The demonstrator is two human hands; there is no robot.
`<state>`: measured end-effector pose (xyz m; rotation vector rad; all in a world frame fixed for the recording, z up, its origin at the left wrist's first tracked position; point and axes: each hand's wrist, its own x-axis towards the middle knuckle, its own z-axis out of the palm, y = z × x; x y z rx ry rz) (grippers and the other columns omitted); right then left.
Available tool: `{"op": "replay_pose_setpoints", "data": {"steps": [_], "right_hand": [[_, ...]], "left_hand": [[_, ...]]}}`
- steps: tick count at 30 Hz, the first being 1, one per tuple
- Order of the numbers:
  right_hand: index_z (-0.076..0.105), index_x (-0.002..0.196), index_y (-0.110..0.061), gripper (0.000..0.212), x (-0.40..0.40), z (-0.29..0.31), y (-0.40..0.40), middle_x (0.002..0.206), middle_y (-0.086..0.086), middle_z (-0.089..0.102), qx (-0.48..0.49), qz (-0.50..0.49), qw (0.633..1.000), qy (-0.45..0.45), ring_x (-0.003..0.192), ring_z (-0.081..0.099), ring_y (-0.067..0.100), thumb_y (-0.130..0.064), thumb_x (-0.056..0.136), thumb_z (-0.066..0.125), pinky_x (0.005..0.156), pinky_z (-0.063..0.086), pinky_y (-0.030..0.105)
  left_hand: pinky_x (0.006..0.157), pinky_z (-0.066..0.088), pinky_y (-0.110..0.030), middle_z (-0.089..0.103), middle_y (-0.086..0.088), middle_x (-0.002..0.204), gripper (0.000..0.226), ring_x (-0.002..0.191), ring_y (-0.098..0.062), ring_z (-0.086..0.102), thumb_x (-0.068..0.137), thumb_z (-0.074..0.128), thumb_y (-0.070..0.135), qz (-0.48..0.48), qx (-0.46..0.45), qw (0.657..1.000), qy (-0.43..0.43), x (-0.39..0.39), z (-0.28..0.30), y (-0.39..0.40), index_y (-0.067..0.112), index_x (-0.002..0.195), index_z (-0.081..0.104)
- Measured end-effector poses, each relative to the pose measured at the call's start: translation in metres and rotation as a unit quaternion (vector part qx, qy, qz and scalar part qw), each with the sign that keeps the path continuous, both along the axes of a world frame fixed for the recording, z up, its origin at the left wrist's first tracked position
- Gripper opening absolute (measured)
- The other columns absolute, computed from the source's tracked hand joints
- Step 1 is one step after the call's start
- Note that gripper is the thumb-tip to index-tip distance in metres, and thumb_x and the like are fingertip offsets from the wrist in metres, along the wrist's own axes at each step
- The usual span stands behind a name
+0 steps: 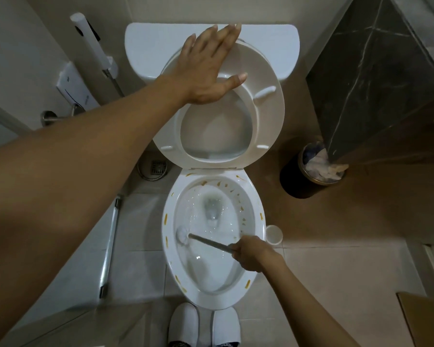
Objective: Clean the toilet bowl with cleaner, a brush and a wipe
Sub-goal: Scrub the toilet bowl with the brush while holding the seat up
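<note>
White porcelain fills the middle of the view: the toilet bowl (pixel 212 249) stands open, its rim dotted all round with yellow-brown streaks and its inner wall wet and glistening. The right hand (pixel 251 252) is over the bowl's right edge with its fingers curled tight round the grey handle of the brush (pixel 198 240), which slants down and to the left so that the white bristle head lies against the left inner wall of the bowl. The left hand (pixel 208 68) reaches far forward, palm flat and fingers spread straight, pressing on the raised seat (pixel 268 113), whose upper edge leans toward the cistern (pixel 150 43); the fingertips reach just over the cistern lid. On the floor just beside the bowl's right side stands a small white cup-shaped holder (pixel 274 234). Farther right, a dark round bin (pixel 296 176) holds crumpled paper, next to a dark marbled column (pixel 376 78). A handheld sprayer (pixel 93 43) hangs on the left wall, and two white slippers (pixel 203 326) show at the bowl's near end.
</note>
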<state>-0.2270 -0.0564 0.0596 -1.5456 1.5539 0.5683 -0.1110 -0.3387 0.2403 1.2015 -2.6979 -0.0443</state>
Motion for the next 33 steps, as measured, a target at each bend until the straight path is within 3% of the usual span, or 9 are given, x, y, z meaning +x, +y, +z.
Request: {"op": "replay_pose_setpoints", "data": {"steps": [4, 9, 11, 15, 21, 23, 28, 33], "right_hand": [[0.053, 0.134, -0.027, 0.036, -0.002, -0.011, -0.010, 0.118, 0.005, 0.059, -0.026, -0.016, 0.999, 0.010, 0.106, 0.059, 0.026, -0.024, 0.100, 0.040, 0.089, 0.051, 0.036], [0.053, 0.133, -0.018, 0.037, 0.010, -0.031, -0.009, 0.106, 0.008, 0.063, -0.085, -0.149, 0.985, -0.002, 0.094, 0.063, 0.025, -0.032, 0.100, 0.042, 0.074, 0.047, 0.031], [0.052, 0.133, -0.018, 0.037, 0.010, -0.031, 0.003, 0.102, 0.007, 0.060, -0.072, -0.149, 0.986, -0.014, 0.088, 0.062, 0.024, -0.031, 0.100, 0.041, 0.073, 0.049, 0.031], [0.050, 0.133, -0.022, 0.034, 0.005, -0.029, 0.010, 0.109, 0.009, 0.060, -0.069, -0.073, 0.995, -0.024, 0.097, 0.062, 0.026, -0.027, 0.102, 0.038, 0.084, 0.054, 0.036], [0.054, 0.130, -0.021, 0.036, 0.010, -0.044, -0.003, 0.100, 0.005, 0.063, -0.094, -0.186, 0.978, -0.010, 0.085, 0.061, 0.021, -0.033, 0.099, 0.041, 0.069, 0.047, 0.029], [0.054, 0.131, -0.020, 0.036, 0.010, -0.041, 0.005, 0.101, 0.005, 0.062, -0.078, -0.172, 0.982, -0.019, 0.083, 0.060, 0.020, -0.033, 0.099, 0.042, 0.071, 0.050, 0.030], [0.050, 0.136, -0.020, 0.038, 0.004, -0.032, -0.002, 0.117, 0.011, 0.059, -0.063, -0.123, 0.990, -0.022, 0.101, 0.060, 0.027, -0.031, 0.101, 0.038, 0.087, 0.052, 0.036], [0.054, 0.131, -0.017, 0.039, 0.006, -0.039, -0.006, 0.111, 0.009, 0.062, -0.062, -0.194, 0.978, -0.039, 0.093, 0.062, 0.025, -0.034, 0.099, 0.040, 0.080, 0.051, 0.034]], "left_hand": [[0.118, 0.001, -0.049, -0.001, 0.003, 0.161, 0.083, 0.147, -0.024, -0.001, 0.089, 0.022, 0.067, 0.004, -0.003, 1.000, 0.003, -0.001, -0.001, -0.001, 0.022, 0.152, -0.006], [0.118, 0.001, -0.049, -0.002, 0.003, 0.161, 0.085, 0.147, -0.023, -0.001, 0.086, 0.019, 0.069, 0.000, -0.001, 1.000, 0.004, -0.001, -0.002, -0.002, 0.022, 0.152, -0.006], [0.118, 0.001, -0.049, -0.002, 0.003, 0.160, 0.085, 0.147, -0.023, -0.001, 0.086, 0.019, 0.069, -0.001, 0.001, 1.000, 0.003, -0.001, -0.001, -0.002, 0.022, 0.152, -0.006], [0.118, 0.001, -0.048, -0.001, 0.003, 0.161, 0.084, 0.147, -0.023, -0.001, 0.088, 0.021, 0.068, 0.001, -0.004, 1.000, 0.000, -0.001, -0.002, -0.001, 0.022, 0.152, -0.005], [0.118, 0.002, -0.048, 0.000, 0.002, 0.161, 0.083, 0.147, -0.023, 0.000, 0.088, 0.021, 0.068, -0.003, -0.005, 1.000, 0.000, 0.000, -0.002, -0.002, 0.022, 0.152, -0.004], [0.118, 0.002, -0.048, -0.001, 0.002, 0.161, 0.082, 0.147, -0.023, 0.000, 0.089, 0.022, 0.067, -0.004, -0.004, 1.000, 0.001, 0.000, -0.002, -0.003, 0.022, 0.152, -0.005], [0.117, 0.001, -0.048, 0.000, 0.002, 0.161, 0.082, 0.147, -0.024, 0.000, 0.089, 0.023, 0.067, -0.002, -0.006, 1.000, 0.002, 0.000, -0.002, -0.002, 0.022, 0.152, -0.005], [0.117, 0.000, -0.047, 0.000, 0.002, 0.161, 0.080, 0.147, -0.023, -0.001, 0.092, 0.026, 0.065, 0.000, -0.003, 1.000, 0.005, 0.000, 0.000, -0.001, 0.022, 0.152, -0.005]]}}
